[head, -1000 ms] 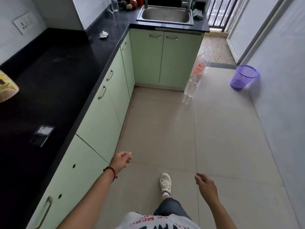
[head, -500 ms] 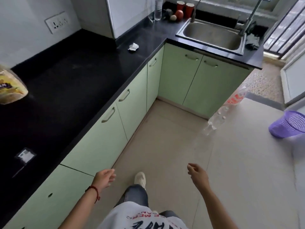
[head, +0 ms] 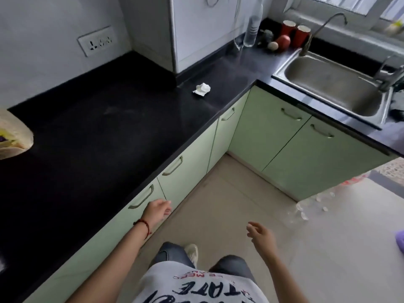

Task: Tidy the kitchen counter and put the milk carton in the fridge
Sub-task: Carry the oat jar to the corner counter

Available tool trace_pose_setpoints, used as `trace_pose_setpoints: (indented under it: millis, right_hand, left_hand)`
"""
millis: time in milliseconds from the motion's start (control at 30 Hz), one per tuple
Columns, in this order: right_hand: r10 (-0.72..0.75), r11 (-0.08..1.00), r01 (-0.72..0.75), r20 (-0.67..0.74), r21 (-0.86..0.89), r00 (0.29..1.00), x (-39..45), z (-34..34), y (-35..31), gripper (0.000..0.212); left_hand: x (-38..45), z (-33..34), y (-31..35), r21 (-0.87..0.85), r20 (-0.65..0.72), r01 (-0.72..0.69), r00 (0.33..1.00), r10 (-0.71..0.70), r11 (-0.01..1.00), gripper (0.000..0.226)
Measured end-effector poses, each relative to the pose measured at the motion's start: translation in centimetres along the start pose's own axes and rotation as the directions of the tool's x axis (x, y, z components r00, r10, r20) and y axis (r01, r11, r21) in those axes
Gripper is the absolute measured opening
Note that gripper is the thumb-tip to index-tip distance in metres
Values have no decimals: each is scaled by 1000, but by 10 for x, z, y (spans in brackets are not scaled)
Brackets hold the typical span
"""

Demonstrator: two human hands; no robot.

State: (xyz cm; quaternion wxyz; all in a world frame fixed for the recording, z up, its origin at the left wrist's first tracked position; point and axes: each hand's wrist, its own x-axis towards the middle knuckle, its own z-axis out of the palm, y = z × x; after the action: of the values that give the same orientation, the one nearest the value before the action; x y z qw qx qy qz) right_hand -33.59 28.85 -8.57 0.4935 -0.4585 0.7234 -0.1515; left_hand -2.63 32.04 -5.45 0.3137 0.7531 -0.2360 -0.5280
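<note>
A black L-shaped counter point(head: 91, 136) runs along the left and back. A crumpled white paper point(head: 202, 89) lies on it near the corner. A yellow packet point(head: 13, 136) shows at the left edge. My left hand point(head: 157, 211) hangs loosely open, holding nothing, in front of a green drawer just below the counter edge. My right hand point(head: 260, 234) is open and holds nothing over the floor. No milk carton is in view.
A steel sink point(head: 332, 84) with taps sits at the back right. A clear bottle point(head: 251, 29), two red cups point(head: 295, 32) and fruit stand behind it. Empty plastic bottles point(head: 314, 204) lie on the floor by the cabinets. A purple bin point(head: 400, 241) peeks in at right.
I have stepped toward the counter corner and my view has swung left; the counter and sink look closer. Both hands stay open and hold nothing.
</note>
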Motion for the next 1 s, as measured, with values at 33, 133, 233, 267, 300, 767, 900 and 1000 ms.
trace_pose_setpoints:
  millis: [33,133,233,267,300,767,900,1000]
  right_hand:
    - [-15,1000,15,21,-19,1000,10,-1,-9,24]
    - [-53,995,61,99,-79,994,39,-3,-39,24]
    - [-116,975,149,195,-163,974,72,-4,-71,24]
    - [-136,964,183,233,-194,963,82,-4,-83,24]
    - [-157,950,221,272,-221,949,91,-4,-95,23]
    - [-295,676,702,791,-224,536,109,83,-219,19]
    - [-295,642,746,840,-179,455,88,109,-235,19]
    - [-296,645,752,862,-138,412,72,132,-252,18]
  left_hand:
    - [5,1,11,-10,-9,-12,1000,12,1000,19]
    - [15,1,30,-55,-71,-30,997,26,998,16]
    - [16,3,30,-125,-156,1,987,-21,992,22]
    - [14,5,27,-153,-195,22,979,-52,988,24]
    - [10,7,22,-187,-236,44,968,-89,981,25]
    - [-83,29,-49,-670,-595,-45,630,-499,741,21]
    - [-100,29,-54,-727,-615,-131,562,-554,674,24]
    - [-107,15,-49,-717,-656,-215,529,-539,663,18]
